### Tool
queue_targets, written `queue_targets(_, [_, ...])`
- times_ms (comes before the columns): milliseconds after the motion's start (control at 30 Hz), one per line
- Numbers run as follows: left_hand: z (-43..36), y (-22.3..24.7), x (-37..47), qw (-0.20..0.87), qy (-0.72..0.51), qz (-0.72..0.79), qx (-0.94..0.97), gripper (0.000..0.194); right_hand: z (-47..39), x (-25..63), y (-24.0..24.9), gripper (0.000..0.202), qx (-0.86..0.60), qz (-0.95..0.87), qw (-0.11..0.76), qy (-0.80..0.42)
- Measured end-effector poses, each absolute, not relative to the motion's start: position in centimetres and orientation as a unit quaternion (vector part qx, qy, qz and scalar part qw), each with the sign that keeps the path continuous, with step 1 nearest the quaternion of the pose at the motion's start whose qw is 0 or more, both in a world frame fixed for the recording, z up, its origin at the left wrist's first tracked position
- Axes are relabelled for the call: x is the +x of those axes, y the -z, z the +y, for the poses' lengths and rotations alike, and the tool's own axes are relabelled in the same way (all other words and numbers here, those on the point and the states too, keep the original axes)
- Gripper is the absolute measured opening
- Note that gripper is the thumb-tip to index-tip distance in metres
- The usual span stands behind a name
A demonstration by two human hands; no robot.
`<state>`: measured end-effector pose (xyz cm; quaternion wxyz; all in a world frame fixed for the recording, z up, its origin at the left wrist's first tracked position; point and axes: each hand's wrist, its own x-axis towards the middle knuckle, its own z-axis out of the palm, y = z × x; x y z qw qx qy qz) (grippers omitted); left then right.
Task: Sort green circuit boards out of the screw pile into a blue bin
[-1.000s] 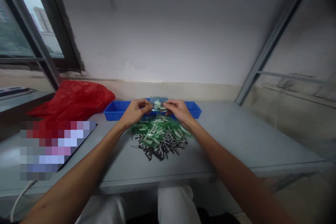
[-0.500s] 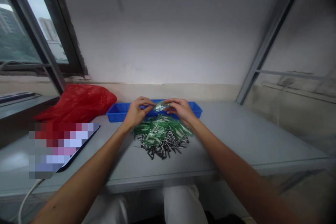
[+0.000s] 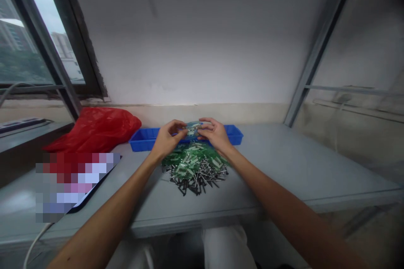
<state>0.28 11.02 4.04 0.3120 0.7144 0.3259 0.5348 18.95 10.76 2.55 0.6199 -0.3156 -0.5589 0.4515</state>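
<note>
Between both hands, in front of the blue tray (image 3: pixel 143 140), is a clear plastic packet (image 3: pixel 192 129) with small pale pieces in it. My left hand (image 3: pixel 168 138) pinches its left edge between thumb and fingers. At the right edge, my right hand (image 3: pixel 217 135) grips it with bent fingers. Below the packet lies a heap of green-and-clear packets (image 3: pixel 189 159), and dark and silvery screws (image 3: pixel 197 178) spread out at its front. The hands and the packet cover the middle of the tray.
A red plastic bag (image 3: pixel 101 128) lies at the left of the grey table (image 3: pixel 284 164). Nearer me is a flat device (image 3: pixel 85 191), mostly pixelated, with a white cable (image 3: pixel 34 239). Metal posts (image 3: pixel 311 59) rise at the sides, before a wall.
The packet has turned from tilted and nearly edge-on to facing me more squarely. The fingers of my right hand have spread along its edge. The view has shifted slightly.
</note>
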Motion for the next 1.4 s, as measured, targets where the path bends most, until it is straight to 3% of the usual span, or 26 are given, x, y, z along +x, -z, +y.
queue_targets(133, [11.0,-3.8,0.4,0.322,-0.547,0.322,0.702,0.034,10.3,18.7,-2.8,0.057,-0.326,-0.569,0.607,-0.448])
queue_targets(300, [10.8,-3.9,0.4,0.32,-0.536,0.332,0.707,0.032,10.1,18.4,-2.9,0.041,-0.351,-0.595,0.581,-0.431])
queue_targets(433, [10.8,-3.9,0.5,0.322,-0.527,0.332,0.714,0.03,10.1,18.2,-2.7,0.047,-0.342,-0.599,0.581,-0.432])
queue_targets(600, [10.8,-3.8,0.5,0.323,-0.529,0.331,0.711,0.03,10.3,18.3,-2.5,0.038,-0.329,-0.604,0.592,-0.419])
queue_targets(1133, [10.1,-4.2,0.8,0.321,-0.516,0.36,0.708,0.034,9.9,18.1,-2.7,0.038,-0.341,-0.6,0.596,-0.411])
queue_targets(1400, [10.5,-4.0,0.7,0.325,-0.553,0.347,0.684,0.042,10.2,18.2,-2.6,0.023,-0.363,-0.585,0.573,-0.444])
